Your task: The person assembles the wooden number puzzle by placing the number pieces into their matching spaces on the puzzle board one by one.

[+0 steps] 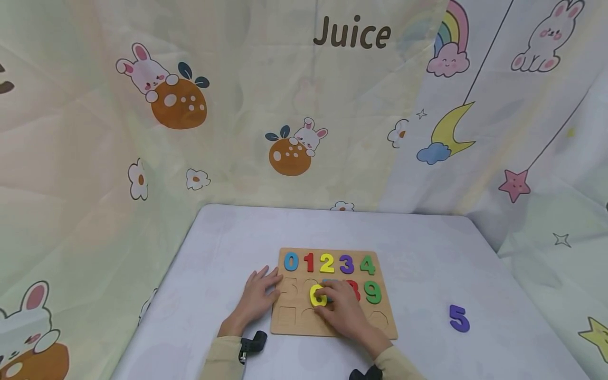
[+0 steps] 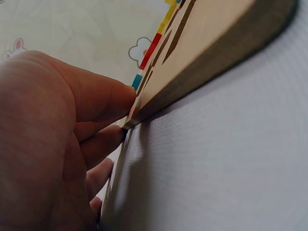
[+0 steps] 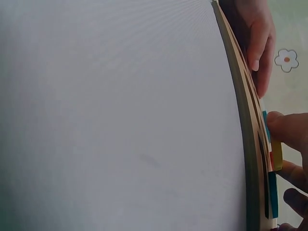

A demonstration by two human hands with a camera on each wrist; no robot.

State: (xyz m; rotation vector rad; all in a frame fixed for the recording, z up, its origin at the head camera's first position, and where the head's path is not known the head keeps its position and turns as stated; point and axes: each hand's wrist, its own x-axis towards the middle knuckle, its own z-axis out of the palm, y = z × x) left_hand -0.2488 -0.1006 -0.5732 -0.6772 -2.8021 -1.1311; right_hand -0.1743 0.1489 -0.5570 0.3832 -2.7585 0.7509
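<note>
Two bare hands are working at a pale wooden number board [image 1: 309,328], which is lying flat on a smooth white table [image 1: 427,274] in front of a softly creased, printed cloth backdrop [image 1: 247,79]. On the left, the left hand [image 1: 258,293] is resting open against the board's left edge, its fingers spread and its thumb and fingertips touching the wood; a beige sleeve [image 1: 223,356] is ending just above a black wrist camera [image 1: 254,342]. Shallow cut recesses are showing along the board's left part. Across its far row, flat, rounded digits are sitting in order: blue 0 [image 1: 287,262], red 1 [image 1: 310,262], yellow 2 [image 1: 326,264], purple 3 [image 1: 348,264] and green 4 [image 1: 369,264]. In the middle row, second place from the left, a yellow 6 [image 1: 313,295] is showing its bright, curved outline and thick slab edge, its upper right partly covered by fingers. The right hand [image 1: 344,309] is pinching this 6 between thumb and fingers; how deep the piece is sitting, I cannot tell. Just beyond those fingers, a red 8 [image 1: 353,288] is peeking out, with a green 9 [image 1: 378,291] beside it. Farther right, well apart from the board, a purple 5 [image 1: 458,318] is lying on the table.
</note>
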